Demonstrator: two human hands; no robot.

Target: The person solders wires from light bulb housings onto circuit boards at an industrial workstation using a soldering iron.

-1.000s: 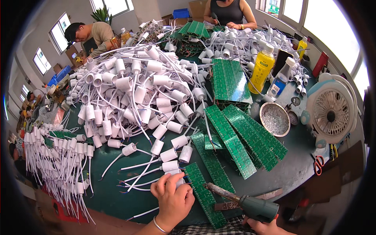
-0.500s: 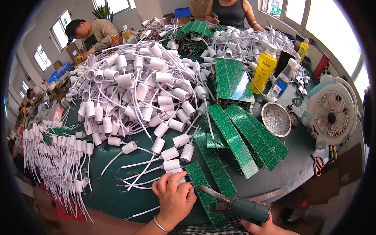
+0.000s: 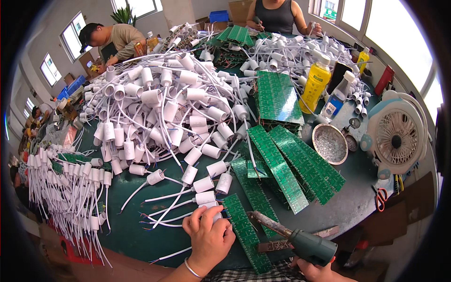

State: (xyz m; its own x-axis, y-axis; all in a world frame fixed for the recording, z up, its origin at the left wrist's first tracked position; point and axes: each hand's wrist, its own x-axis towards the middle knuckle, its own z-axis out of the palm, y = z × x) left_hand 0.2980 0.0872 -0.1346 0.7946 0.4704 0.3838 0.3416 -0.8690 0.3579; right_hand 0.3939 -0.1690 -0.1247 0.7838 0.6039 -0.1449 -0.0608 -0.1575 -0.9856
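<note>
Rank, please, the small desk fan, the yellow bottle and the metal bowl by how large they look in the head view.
1. Small desk fan, clearly largest.
2. Yellow bottle and metal bowl look about alike; the bottle stands farther from the camera, so I would not rank them.

Dark green table (image 3: 141,235): white lamp sockets (image 3: 164,108), green circuit boards (image 3: 282,169), fan (image 3: 397,136).
</note>
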